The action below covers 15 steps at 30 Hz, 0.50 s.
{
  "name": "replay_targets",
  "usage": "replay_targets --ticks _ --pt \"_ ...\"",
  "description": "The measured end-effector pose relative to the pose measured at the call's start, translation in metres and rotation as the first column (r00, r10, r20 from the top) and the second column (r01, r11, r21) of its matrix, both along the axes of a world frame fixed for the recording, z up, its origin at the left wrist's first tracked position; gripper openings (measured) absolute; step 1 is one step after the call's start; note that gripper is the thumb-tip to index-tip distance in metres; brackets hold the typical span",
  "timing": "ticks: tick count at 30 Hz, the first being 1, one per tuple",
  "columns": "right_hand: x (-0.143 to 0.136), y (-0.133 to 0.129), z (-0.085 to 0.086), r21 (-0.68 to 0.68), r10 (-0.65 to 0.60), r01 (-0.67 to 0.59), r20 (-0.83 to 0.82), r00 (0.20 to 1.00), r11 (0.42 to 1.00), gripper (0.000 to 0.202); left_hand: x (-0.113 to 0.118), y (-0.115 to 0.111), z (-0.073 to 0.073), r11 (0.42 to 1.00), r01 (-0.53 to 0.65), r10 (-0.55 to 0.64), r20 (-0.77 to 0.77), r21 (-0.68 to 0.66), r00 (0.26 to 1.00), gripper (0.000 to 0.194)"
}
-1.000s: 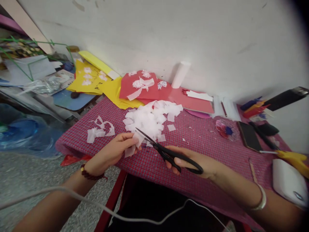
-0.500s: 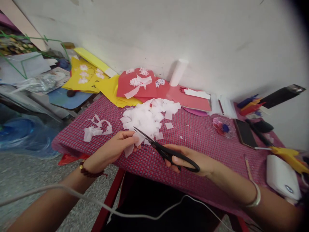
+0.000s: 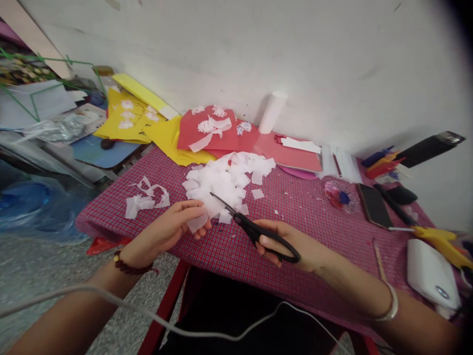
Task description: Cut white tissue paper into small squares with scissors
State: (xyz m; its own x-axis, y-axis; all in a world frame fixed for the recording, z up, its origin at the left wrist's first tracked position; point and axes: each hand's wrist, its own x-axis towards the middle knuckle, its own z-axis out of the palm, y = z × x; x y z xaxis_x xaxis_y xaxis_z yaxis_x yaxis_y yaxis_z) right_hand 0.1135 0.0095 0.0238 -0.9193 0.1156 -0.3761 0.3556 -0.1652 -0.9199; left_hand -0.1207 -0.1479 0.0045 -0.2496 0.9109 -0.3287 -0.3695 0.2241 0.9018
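Observation:
My left hand (image 3: 185,222) is closed on a small piece of thin white paper (image 3: 197,223), pinched between thumb and fingers. Black-handled scissors (image 3: 254,229) are in my right hand (image 3: 283,244), its fingers through and around the handles. Their blades point up and left, apart from the held paper, over the near edge of a pile of cut white paper pieces (image 3: 218,180). One loose square of paper (image 3: 257,194) lies just right of the pile. Curled paper scraps (image 3: 148,197) lie to the left on the checked tablecloth (image 3: 281,276).
Red sheets (image 3: 207,143) and yellow sheets (image 3: 173,145) lie behind the pile by the wall. A white roll (image 3: 272,112) stands there. To the right are a phone (image 3: 375,204), a yellow glue gun (image 3: 439,241) and a white box (image 3: 430,271). A white cable (image 3: 185,329) crosses in front of me.
The scissors' blades have come away from the paper in my left hand. My left hand has shifted slightly left with the paper, and the gap between the two has widened.

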Motion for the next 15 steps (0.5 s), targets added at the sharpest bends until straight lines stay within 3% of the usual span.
replay_targets --ticks 5,10,15 --pt "-0.001 0.002 0.004 0.035 0.01 -0.009 -0.036 0.999 0.999 0.053 -0.007 -0.007 -0.008 0.997 -0.07 0.069 -0.037 -0.03 0.997 0.016" --pt "0.006 0.005 0.005 0.004 -0.063 0.063 -0.01 0.998 0.998 0.054 -0.006 -0.002 -0.008 0.971 -0.237 0.238 -0.029 0.02 0.971 0.017" --pt "0.012 0.004 0.009 0.038 0.068 -0.07 0.053 0.996 0.997 0.053 -0.001 0.008 -0.005 0.953 -0.297 0.294 0.063 0.052 0.954 0.017"
